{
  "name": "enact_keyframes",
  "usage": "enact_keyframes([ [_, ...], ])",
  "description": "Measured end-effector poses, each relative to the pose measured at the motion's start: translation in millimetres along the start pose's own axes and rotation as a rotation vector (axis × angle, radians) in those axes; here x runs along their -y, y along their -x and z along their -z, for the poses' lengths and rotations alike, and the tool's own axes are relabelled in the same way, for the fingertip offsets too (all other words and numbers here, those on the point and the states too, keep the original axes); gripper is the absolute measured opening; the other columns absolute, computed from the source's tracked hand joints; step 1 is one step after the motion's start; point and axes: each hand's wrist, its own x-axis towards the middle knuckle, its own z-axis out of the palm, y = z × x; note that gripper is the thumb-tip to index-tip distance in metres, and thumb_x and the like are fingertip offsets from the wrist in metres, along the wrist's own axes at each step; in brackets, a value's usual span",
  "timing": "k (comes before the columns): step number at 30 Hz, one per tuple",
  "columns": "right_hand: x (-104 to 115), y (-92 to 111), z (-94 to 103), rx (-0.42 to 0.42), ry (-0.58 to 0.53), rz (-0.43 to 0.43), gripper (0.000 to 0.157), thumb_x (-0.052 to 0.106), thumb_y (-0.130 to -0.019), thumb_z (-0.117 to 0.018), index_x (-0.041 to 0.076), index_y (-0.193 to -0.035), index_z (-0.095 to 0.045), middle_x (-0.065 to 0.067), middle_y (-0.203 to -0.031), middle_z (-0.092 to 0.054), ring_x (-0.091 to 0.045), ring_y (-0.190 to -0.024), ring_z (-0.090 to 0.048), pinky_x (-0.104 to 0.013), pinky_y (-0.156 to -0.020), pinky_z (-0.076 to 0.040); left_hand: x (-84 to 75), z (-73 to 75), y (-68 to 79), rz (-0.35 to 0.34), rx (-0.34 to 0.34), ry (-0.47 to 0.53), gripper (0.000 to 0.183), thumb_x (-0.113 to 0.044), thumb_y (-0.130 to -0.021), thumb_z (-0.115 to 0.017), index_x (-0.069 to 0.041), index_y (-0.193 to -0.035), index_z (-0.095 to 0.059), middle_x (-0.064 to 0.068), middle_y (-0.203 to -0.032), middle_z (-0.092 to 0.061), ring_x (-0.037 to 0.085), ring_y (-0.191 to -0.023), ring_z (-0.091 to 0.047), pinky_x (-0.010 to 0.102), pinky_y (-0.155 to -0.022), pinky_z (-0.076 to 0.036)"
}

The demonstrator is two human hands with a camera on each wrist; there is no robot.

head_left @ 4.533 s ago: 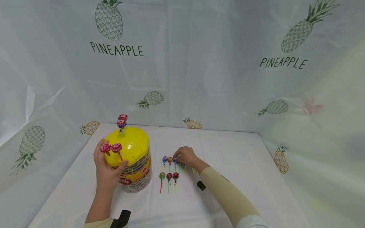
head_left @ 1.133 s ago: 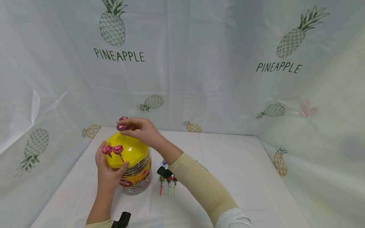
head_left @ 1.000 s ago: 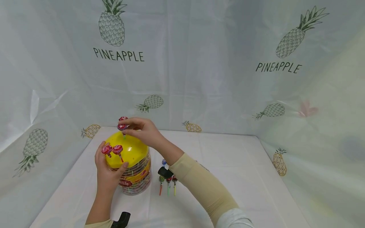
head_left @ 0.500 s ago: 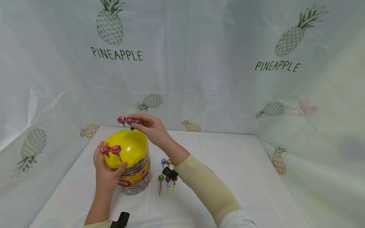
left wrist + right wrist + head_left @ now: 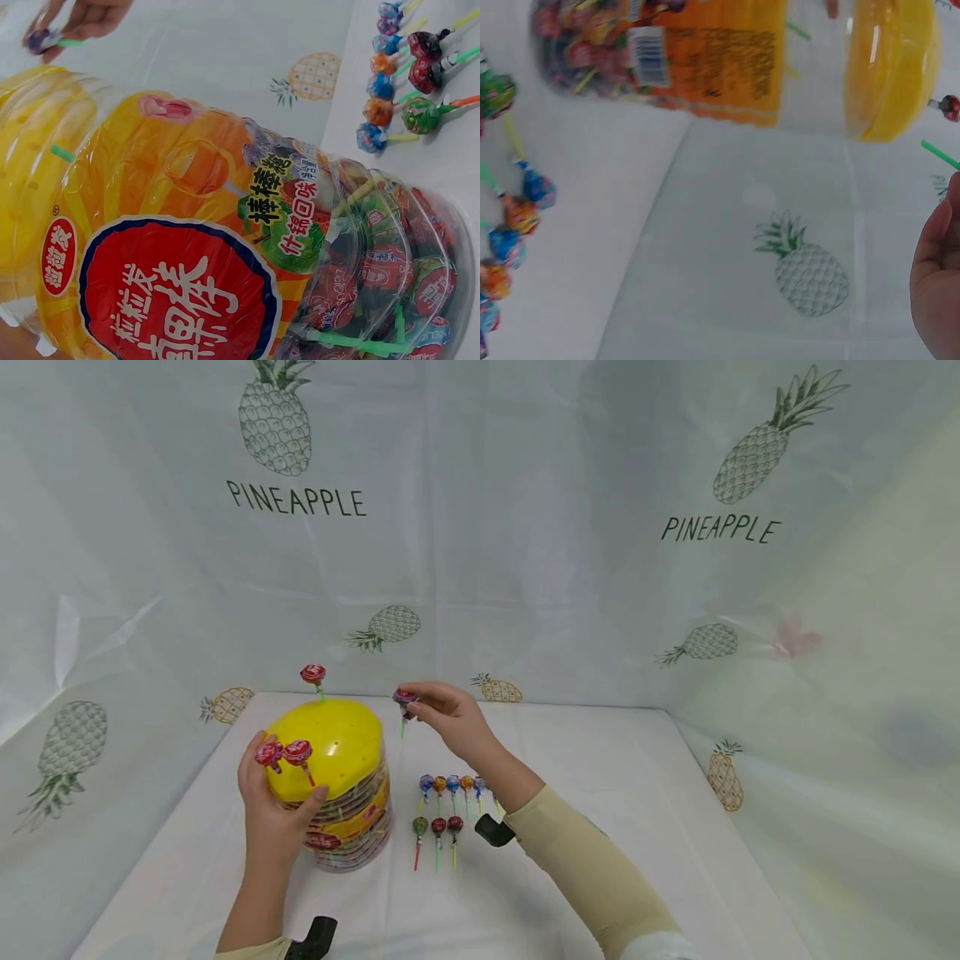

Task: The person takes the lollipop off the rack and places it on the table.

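While the left grip [image 5: 268, 806] clasps the jar [image 5: 360, 822] around its eight o'clock, the right grip [image 5: 456, 720], farther off, pinches a lollipop [image 5: 405, 698] at two o'clock from the yellow lid [image 5: 341, 735], apart from it, green stick [image 5: 402, 728] pointing towards six

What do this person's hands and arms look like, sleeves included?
The left hand and right hand wear no gloves. The left sleeve and right sleeve are tan; the right one bears a small dark marking and meets whitish fabric higher up. A black piece sits beside each cuff.
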Motion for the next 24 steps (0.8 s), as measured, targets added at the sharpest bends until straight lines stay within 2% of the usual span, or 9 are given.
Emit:
enact_keyframes([
  [5, -15, 16, 14.6, -0.025, -0.004, -0.057, 0.029, 0.01, -0.097, -0.061, 0.003, -0.125, -0.065, -0.006, -0.114, -0.064, -0.019, -0.096, -0.062, -0.05, -0.093, -0.05, 1.2, 0.0, -0.4, -0.001, 0.003, 0.002, 0.09, -0.012, -0.08, -0.08, -0.029, -0.152, -0.027, -0.01, -0.155, -0.014, 0.012, -0.125, -0.034, 0.006, -0.095, -0.035],
  [12, -34, 35, 27.3, -0.072, -0.026, -0.144, 0.031, 0.011, -0.094, -0.065, 0.005, -0.125, -0.065, -0.006, -0.114, -0.066, -0.018, -0.098, -0.063, -0.04, -0.091, -0.052, 2.7, -0.2, -1.7, 0.014, 0.002, 0.004, 0.089, -0.013, -0.081, -0.079, -0.029, -0.152, -0.027, -0.012, -0.155, -0.012, 0.013, -0.126, -0.035, 0.006, -0.096, -0.035],
  [17, -51, 51, 31.9, -0.1, -0.041, -0.248, 0.033, 0.01, -0.091, -0.07, 0.007, -0.123, -0.066, -0.004, -0.117, -0.064, -0.017, -0.1, -0.063, -0.046, -0.093, -0.051, 4.8, -0.6, -2.5, 0.017, 0.005, 0.01, 0.089, -0.01, -0.081, -0.079, -0.028, -0.152, -0.027, -0.011, -0.156, -0.012, 0.012, -0.126, -0.035, 0.006, -0.095, -0.036],
  [24, -69, 72, 37.4, -0.064, -0.032, -0.339, 0.036, 0.004, -0.091, -0.068, 0.001, -0.126, -0.063, -0.007, -0.112, -0.066, -0.016, -0.096, -0.065, -0.038, -0.088, -0.054, 5.6, -1.9, -2.6, -0.007, 0.004, 0.032, 0.09, -0.006, -0.08, -0.078, -0.026, -0.152, -0.026, -0.01, -0.155, -0.013, 0.009, -0.124, -0.036, 0.006, -0.095, -0.036],
])
